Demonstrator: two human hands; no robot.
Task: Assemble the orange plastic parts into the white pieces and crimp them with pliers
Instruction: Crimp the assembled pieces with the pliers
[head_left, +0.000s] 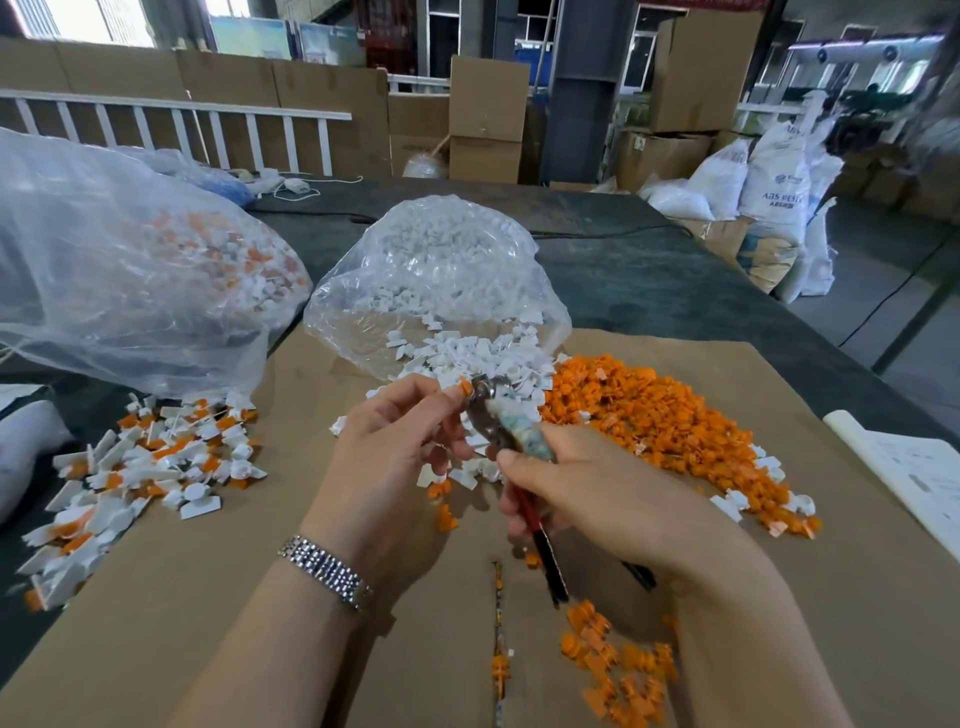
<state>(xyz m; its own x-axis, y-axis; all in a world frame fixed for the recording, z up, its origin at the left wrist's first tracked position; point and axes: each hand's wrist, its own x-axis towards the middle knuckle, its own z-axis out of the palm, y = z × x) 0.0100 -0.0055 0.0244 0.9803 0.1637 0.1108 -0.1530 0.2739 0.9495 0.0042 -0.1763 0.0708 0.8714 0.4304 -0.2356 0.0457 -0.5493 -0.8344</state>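
Observation:
My left hand (387, 447) pinches a small orange-and-white piece (465, 386) at its fingertips, up against the jaws of the pliers (498, 415). My right hand (597, 499) grips the pliers by their red and black handles, jaws pointing up and left. Behind the hands lies a heap of loose white pieces (467, 358) spilling from a clear bag (441, 270). A wide pile of orange parts (654, 415) spreads to the right. Assembled white-and-orange pieces (156, 462) lie in a heap at the left.
Brown cardboard (260, 597) covers the dark table. A large clear bag (119, 270) with assembled pieces sits at the far left. More orange parts (618, 670) lie near my right wrist. A white sheet (914, 473) lies at the right edge. Boxes and sacks stand beyond the table.

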